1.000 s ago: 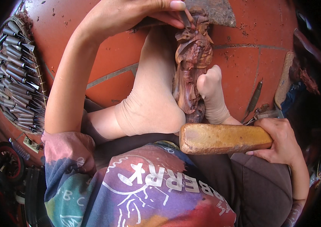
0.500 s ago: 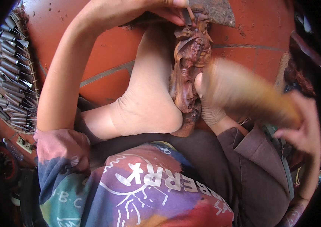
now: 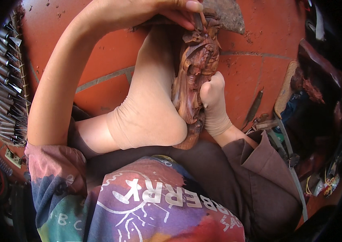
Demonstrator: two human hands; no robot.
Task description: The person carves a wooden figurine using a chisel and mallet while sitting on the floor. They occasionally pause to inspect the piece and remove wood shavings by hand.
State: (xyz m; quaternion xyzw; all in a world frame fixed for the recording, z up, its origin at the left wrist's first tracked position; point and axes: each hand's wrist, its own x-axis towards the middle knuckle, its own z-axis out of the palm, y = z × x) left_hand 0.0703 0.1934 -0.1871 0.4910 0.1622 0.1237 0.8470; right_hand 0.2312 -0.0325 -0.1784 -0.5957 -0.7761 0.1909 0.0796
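Observation:
A reddish-brown wood carving [image 3: 198,64] with deep folds lies lengthwise between my two feet in beige socks. My left foot [image 3: 150,109] presses along its left side, and the toes of my right foot [image 3: 215,105] press its right side. At the carving's far end is my left hand [image 3: 185,12], closed, with thumb and fingers around something narrow at the wood; the frame's top edge and the fingers hide most of it. My right hand is out of view.
Several chisels [image 3: 1,84] with dark handles are packed in a woven basket at the left. A flat, worn board [image 3: 229,16] lies beyond the carving on red floor tiles. At the right are a narrow dark tool [image 3: 254,105], a glossy dark-red piece [image 3: 322,64] and a bag strap [image 3: 296,181].
My right hand, which held a blurred wooden mallet right of the carving, has left the view. The whole scene sits slightly further left; my left hand stays at the carving's far end.

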